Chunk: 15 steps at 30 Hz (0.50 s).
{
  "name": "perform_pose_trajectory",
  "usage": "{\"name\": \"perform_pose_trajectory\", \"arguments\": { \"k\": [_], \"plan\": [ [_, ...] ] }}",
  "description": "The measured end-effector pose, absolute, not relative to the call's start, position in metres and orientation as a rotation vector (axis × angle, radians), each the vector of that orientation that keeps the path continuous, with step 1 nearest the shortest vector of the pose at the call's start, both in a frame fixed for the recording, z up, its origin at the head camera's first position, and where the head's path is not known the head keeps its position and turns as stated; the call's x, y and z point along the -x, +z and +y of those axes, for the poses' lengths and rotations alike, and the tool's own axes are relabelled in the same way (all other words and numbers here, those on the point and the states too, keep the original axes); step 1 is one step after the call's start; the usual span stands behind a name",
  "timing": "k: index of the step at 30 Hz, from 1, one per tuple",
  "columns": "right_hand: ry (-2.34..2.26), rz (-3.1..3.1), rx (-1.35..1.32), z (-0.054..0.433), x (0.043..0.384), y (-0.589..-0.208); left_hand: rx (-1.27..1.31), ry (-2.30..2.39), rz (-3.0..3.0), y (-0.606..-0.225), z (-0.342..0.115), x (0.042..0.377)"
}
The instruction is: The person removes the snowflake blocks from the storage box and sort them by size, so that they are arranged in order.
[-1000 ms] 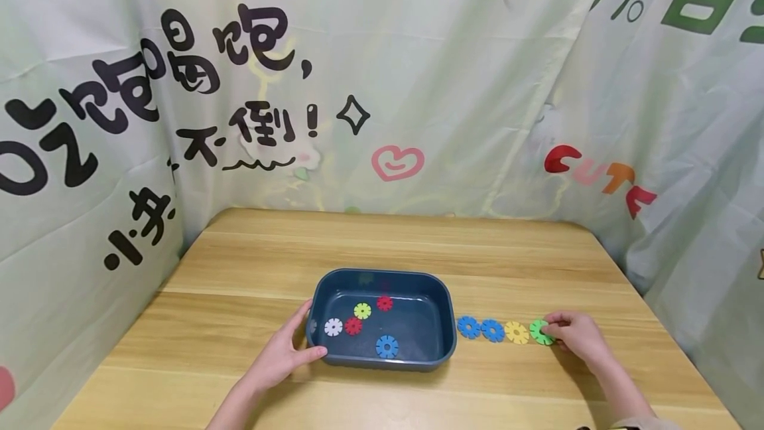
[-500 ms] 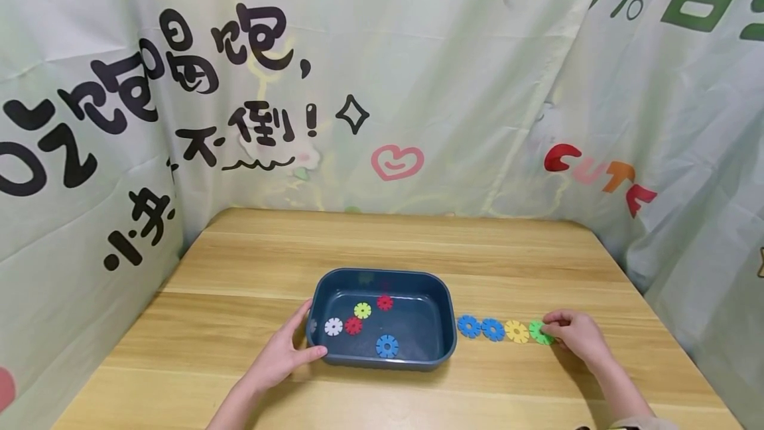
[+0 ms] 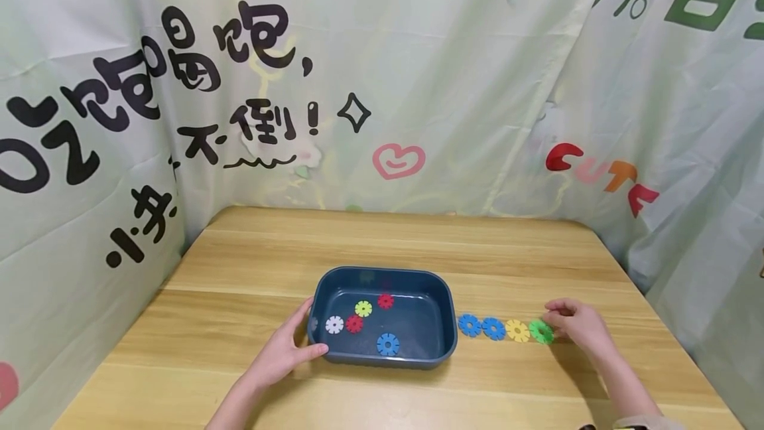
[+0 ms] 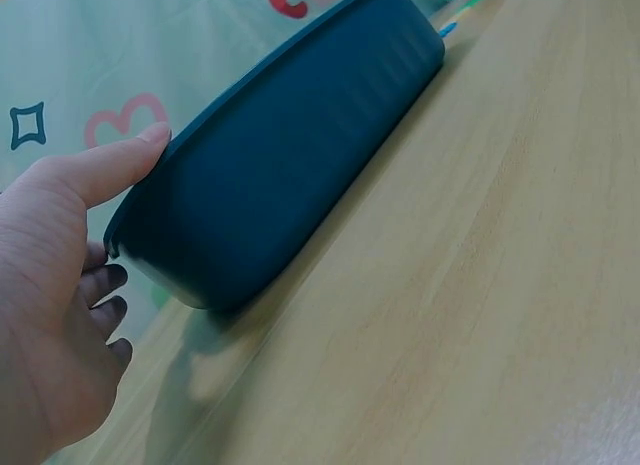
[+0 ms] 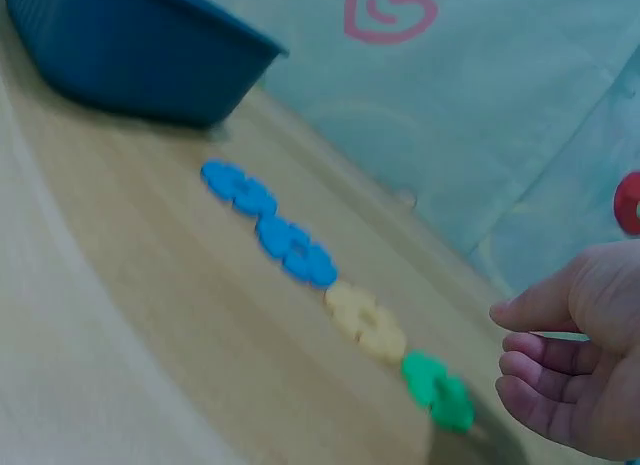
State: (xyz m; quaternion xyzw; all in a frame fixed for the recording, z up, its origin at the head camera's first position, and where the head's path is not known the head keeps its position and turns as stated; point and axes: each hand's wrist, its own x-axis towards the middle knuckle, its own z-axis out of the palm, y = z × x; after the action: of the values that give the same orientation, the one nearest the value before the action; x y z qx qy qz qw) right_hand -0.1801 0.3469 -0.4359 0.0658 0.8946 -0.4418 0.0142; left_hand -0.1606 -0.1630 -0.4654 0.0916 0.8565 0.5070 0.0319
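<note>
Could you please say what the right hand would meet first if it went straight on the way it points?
The right hand would probably meet the green disc close by; the hand's height is hard to judge, so it might pass over.

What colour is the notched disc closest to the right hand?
Green. The notched disc shows best in the head view.

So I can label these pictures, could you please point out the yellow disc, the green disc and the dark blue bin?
yellow disc (image 5: 350, 312), right wrist view, left of its hole
green disc (image 5: 424, 375), right wrist view, its upper left part
dark blue bin (image 4: 275, 155), left wrist view, its long outer wall
</note>
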Motion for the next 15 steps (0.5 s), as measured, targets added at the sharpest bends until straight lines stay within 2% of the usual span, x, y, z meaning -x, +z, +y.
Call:
{"name": "perform_pose_trajectory", "arguments": {
  "k": [6, 15],
  "plan": [
    [-1.311, 2.826, -0.102, 0.329, 0.187, -0.411, -0.294, 1.557, 2.641, -0.465, -0.163, 0.161],
    [-1.448, 2.707, 0.143, 0.285, 0.202, -0.377, -0.288, 1.550, 2.650, -0.465, -0.163, 0.161]
  ]
}}
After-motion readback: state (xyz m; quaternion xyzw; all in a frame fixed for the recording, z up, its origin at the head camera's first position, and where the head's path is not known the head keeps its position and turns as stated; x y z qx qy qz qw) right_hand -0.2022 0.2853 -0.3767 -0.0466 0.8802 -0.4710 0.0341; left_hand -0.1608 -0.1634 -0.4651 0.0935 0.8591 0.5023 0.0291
